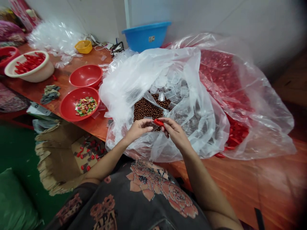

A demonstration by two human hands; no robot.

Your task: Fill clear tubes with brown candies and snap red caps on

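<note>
Holding a small red piece (pixel 158 122) between thumb and fingers, the right hand (pixel 174 131) is positioned over the near edge of an open plastic bag (pixel 124 83). The left hand (pixel 139 130) lies just beside the piece, thumb and fingers close together; whether it grips anything cannot be told. Beneath and beyond the hands, the bag contains brown balls (pixel 146 108) and clear plastic boxes (pixel 176 86). Left of the bag, a red bowl (pixel 67 103) contains wrapped sweets (pixel 86 106).
</note>
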